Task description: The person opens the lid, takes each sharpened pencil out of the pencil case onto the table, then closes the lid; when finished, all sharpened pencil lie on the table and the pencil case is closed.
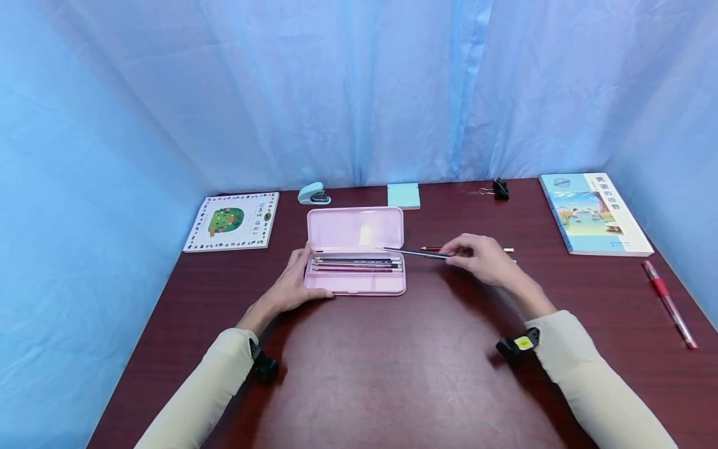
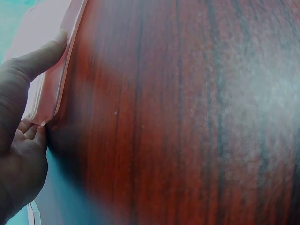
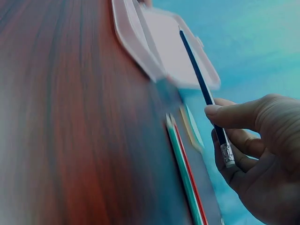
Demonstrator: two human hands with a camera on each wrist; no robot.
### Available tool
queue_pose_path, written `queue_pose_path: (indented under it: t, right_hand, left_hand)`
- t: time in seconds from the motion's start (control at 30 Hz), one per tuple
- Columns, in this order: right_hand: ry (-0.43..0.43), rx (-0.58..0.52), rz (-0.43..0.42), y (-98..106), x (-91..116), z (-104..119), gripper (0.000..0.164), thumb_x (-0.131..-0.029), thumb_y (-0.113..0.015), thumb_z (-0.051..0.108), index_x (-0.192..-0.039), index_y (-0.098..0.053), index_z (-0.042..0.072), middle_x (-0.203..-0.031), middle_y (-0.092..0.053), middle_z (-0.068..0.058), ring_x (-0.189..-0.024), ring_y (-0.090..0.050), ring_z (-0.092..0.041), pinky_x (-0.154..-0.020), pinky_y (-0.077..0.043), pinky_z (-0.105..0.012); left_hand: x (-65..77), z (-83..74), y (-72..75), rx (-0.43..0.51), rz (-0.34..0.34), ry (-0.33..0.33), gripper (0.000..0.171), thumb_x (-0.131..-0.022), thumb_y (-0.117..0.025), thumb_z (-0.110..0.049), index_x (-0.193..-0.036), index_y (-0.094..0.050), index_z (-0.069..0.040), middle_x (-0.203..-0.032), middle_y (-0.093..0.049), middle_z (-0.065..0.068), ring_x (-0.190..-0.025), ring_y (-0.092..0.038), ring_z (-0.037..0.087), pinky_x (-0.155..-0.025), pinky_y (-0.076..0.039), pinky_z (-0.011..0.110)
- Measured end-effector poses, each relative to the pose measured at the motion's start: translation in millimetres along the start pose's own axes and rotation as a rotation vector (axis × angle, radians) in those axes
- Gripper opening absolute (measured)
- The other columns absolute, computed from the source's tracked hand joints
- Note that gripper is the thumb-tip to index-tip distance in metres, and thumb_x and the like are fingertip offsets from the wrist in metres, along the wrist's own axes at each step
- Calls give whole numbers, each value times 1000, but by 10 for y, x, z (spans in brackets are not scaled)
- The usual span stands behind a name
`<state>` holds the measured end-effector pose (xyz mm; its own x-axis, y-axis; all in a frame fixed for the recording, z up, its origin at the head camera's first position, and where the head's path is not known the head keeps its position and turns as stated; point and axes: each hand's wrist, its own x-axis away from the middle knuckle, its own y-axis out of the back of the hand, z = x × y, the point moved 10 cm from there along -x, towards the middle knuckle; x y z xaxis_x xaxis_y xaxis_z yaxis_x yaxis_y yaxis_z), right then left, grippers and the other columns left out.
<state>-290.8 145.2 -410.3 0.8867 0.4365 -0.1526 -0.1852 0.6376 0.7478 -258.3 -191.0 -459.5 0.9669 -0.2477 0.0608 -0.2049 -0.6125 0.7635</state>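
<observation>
A pink pencil case (image 1: 341, 285) lies with its lid raised, several pencils (image 1: 356, 265) side by side in its long compartment. My left hand (image 1: 291, 284) holds the case's left end, its thumb along the front wall and its fingers at the side. Between thumb and fingers, my right hand (image 1: 479, 257) pinches a dark pencil (image 3: 199, 77) near its silver-banded eraser end. That pencil's point reaches left over the right end of the case. Under the right hand, a red pencil and a green one (image 3: 180, 157) lie on the table.
Along the back are a picture book (image 1: 232, 221), a mint stapler (image 1: 314, 194), a sticky-note pad (image 1: 404, 196) and a black binder clip (image 1: 500, 189). A blue-covered book (image 1: 594, 215) and a red pen (image 1: 670, 304) lie at the right. Curtains (image 1: 359, 93) hang behind the table.
</observation>
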Motion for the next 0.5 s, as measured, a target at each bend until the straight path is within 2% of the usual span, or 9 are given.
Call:
queue_pose_path:
  t: [0.13, 0.3, 0.5]
  right_hand:
    - [-54, 49, -6, 176, 242, -251, 13, -85, -66, 16, -97, -70, 16, -88, -62, 4, -76, -53, -11, -67, -43, -27]
    - [-74, 127, -27, 291, 491, -489, 12, -86, -66, 16, -97, -71, 18, -87, -62, 5, -74, -53, -9, -66, -43, -26]
    - [-100, 160, -93, 360, 647, -642, 13, -85, -66, 14, -96, -71, 17, -94, -61, 0, -83, -53, -18, -69, -40, -36]
  left_hand:
    - [0, -5, -3, 3, -1, -2, 121, -64, -79, -50, -149, 0, -16, -141, -22, 9, -124, -32, 23, -103, -28, 42]
    - [3, -12, -1, 5, -3, -10, 122, -64, -79, -51, -149, 0, -15, -140, -22, 10, -124, -32, 23, -103, -29, 42]
    - [4, -9, -2, 6, -10, -20, 123, -63, -79, -51, -149, 0, -15, -139, -24, 10, -123, -33, 24, -101, -30, 43]
